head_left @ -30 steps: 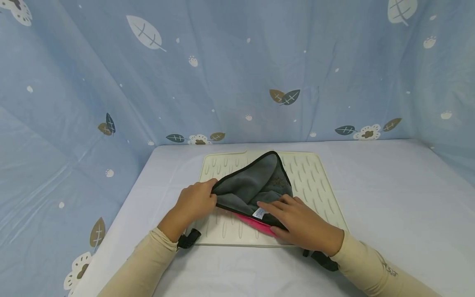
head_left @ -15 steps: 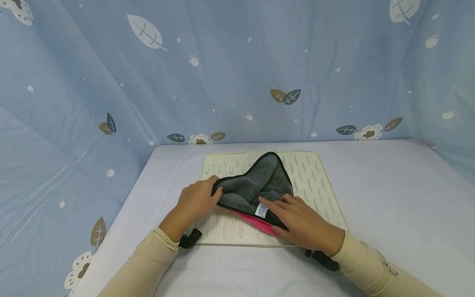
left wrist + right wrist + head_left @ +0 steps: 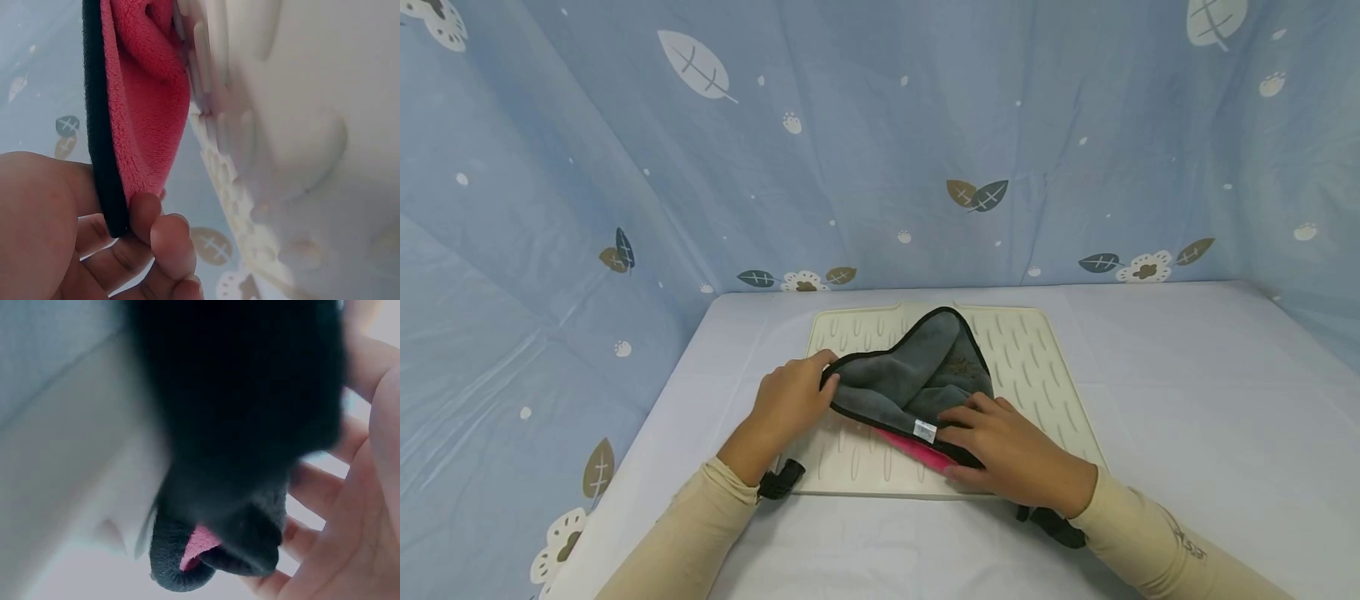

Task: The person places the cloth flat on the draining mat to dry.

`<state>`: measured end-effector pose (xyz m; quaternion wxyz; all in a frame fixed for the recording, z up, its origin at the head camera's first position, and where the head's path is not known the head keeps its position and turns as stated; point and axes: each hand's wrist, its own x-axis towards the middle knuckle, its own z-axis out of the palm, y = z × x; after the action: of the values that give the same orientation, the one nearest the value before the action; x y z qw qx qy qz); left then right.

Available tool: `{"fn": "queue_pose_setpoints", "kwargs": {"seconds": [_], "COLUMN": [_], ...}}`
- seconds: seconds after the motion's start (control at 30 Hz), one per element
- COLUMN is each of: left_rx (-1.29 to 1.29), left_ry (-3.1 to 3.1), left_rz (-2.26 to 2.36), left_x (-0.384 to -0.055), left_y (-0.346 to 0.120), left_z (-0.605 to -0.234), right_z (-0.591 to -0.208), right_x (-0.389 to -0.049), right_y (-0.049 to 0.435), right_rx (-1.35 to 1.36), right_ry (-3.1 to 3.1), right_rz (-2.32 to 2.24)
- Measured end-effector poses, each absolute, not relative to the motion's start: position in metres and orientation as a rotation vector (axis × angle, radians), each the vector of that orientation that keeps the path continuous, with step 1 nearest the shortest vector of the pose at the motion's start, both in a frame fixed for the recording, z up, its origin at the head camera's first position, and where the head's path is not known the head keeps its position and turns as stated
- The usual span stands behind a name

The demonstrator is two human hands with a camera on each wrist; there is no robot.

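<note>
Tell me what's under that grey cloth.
Under the cloth is its own pink underside, showing along the near edge, and below that the cream ridged mat. Part of the mat is covered, so I can't tell whether anything else lies there.

From the wearer's head, the gray-and-pink cloth and textured cream mat are viewed forward and downward; from the left and right wrists, the cloth is framed at close range, its pink pile and black binding shared by both.

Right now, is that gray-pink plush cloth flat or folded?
Partly folded: the gray-pink plush cloth has creases, with pink peeking underneath.
</note>
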<state>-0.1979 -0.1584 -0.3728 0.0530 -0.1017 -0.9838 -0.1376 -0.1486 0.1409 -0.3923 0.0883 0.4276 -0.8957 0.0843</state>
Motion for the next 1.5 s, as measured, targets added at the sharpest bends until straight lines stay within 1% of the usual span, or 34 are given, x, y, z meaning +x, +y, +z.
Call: {"fn": "queue_pose_setpoints", "kwargs": {"seconds": [0.33, 0.87, 1.5], "left_rx": [-0.236, -0.154, -0.216], "left_ry": [-3.023, -3.071, -3.159], "left_rz": [-0.422, -0.401, -0.313], "left_x": [-0.202, -0.21, -0.212], "left_y": [-0.167, -0.184, -0.18], "left_z": [-0.369, -0.368, -0.38], "right_z": [-0.391, -0.392, -0.396], "right_x": [-0.148, -0.149, -0.151], "right_y": [0.143, 0.141, 0.142], "right_rx": [1.295, 1.281, 1.311], "right_ry": [-2.693, -2.652, -2.592], "right_rz": [0.191, 0.226, 0.159]}}
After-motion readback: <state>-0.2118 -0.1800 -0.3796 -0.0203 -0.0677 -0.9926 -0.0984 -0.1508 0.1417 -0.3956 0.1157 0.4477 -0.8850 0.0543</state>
